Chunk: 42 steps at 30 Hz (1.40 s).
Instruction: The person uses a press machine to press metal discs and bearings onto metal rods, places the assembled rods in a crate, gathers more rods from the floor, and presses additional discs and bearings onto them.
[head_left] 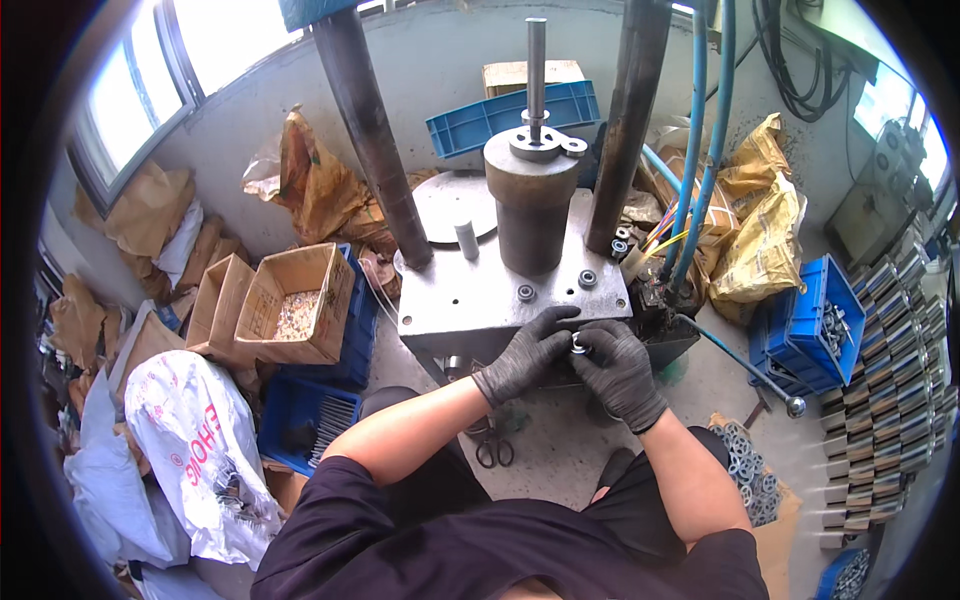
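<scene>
Both my hands wear dark gloves and meet just in front of the steel press table (480,305). My right hand (618,375) pinches a small shiny metal ring (579,344). Against the ring's other side, my left hand (530,358) is closed, its thumb and fingers curled around it; the gloves partly hide the ring. Beyond them on the table lie a small bearing (526,293) and a second bearing (587,279). A thick dark cylinder (530,205) stands behind, with an upright steel rod (536,70) and a flat ring (574,147) on top.
Dark press columns (375,140) flank the cylinder. A lever with a ball end (795,406) juts out at right. Cardboard boxes (290,345) and a white sack (205,450) stand left. Blue crates (815,325), stacked metal tubes (890,400) and metal rings (750,470) sit right. Scissors (495,450) lie below.
</scene>
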Each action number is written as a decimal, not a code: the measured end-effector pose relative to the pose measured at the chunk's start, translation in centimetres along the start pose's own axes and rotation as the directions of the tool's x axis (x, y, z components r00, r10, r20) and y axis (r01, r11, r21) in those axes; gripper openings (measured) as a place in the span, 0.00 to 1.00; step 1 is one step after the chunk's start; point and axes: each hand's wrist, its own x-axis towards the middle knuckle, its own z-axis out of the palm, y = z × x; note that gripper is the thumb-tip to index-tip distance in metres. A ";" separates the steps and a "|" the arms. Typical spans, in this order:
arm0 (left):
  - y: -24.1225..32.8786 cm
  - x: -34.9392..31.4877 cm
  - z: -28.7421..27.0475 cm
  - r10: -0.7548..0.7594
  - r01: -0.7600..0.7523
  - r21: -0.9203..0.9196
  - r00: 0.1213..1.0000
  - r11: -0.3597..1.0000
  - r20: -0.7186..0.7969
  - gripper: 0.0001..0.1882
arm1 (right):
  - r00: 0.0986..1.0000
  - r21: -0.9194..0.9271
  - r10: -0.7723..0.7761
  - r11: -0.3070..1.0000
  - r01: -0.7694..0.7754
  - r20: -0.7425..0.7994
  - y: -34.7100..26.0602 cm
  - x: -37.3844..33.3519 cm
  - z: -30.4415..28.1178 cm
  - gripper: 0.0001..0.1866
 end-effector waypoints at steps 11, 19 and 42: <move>20.0 14.1 -6.4 0.752 -0.347 0.716 0.543 0.606 -0.373 0.24 | 0.963 0.186 0.196 0.969 -0.161 -0.185 1.5 0.7 -0.1 0.12; 20.8 21.1 -7.8 0.498 -0.093 0.723 0.784 0.684 -0.370 0.23 | 0.966 0.067 0.173 0.984 -0.163 -0.192 2.6 1.2 0.9 0.14; 19.2 20.7 -9.1 0.581 -0.034 0.822 0.724 0.568 -0.372 0.20 | 0.943 -0.102 0.015 0.993 -0.051 -0.332 5.2 24.4 -1.5 0.14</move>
